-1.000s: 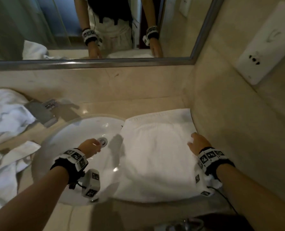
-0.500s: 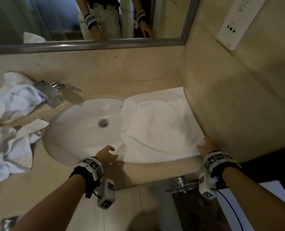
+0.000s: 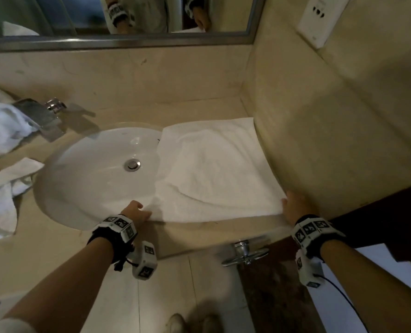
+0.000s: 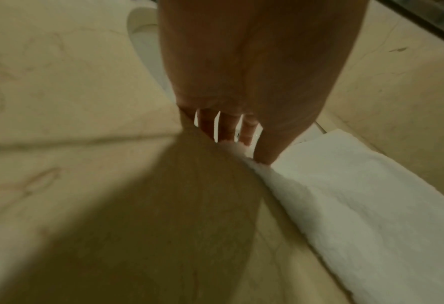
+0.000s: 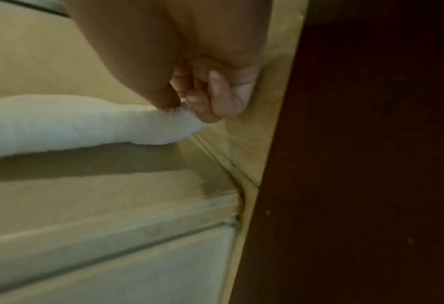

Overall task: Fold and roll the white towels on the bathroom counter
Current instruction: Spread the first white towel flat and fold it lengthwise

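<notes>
Both arms reach forward over the beige counter (image 3: pixel 199 233), the left hand (image 3: pixel 134 213) and right hand (image 3: pixel 293 207) each pinching a near corner of the folded white towel (image 3: pixel 214 169). The towel lies flat, its long axis running from the counter's front edge toward the mirror (image 3: pixel 127 20), its left side overhanging the sink (image 3: pixel 62 188).

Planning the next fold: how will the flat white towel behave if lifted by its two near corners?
The towel would probably sag between the left hand and right hand; it already dips over the sink. Its fluffy pile suggests a secure pinch.
</notes>
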A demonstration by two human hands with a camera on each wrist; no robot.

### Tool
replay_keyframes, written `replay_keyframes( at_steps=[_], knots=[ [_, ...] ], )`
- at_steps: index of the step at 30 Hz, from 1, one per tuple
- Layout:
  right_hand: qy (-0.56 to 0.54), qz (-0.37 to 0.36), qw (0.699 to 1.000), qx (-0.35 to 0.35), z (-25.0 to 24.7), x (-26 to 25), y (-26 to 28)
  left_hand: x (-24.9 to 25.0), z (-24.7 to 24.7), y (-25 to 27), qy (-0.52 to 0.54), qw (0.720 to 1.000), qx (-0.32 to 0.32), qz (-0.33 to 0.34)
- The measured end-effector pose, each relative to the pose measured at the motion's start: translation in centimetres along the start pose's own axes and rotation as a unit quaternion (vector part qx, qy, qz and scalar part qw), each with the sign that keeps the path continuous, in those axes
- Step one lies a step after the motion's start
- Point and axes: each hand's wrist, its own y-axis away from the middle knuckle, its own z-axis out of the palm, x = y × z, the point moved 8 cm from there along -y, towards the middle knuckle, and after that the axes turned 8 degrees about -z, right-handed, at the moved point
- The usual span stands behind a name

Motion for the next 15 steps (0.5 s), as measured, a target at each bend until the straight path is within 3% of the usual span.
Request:
replay_keyframes(
  at_steps=[5,9,12,15],
  knots=[
    [0.049,-0.004,0.998,-0.023,-0.3,0.1,0.4,1.0,-2.7,2.1,-0.048,0.998,0.01,0.049],
    [0.095,-0.019,0.994,-0.055,-0.6,-0.3,0.5,0.1,-5.2,4.9,-0.025,0.996,-0.009,0.08],
    [0.133,-0.034,0.988,-0.073,-0.6,-0.6,1.0,-2.2,-4.4,6.6,-0.04,0.995,-0.056,0.066],
    [0.15,-0.044,0.982,-0.111,0.3,-0.5,1.9,-4.3,-2.0,8.1,-0.12,0.99,-0.059,0.044]
  ],
)
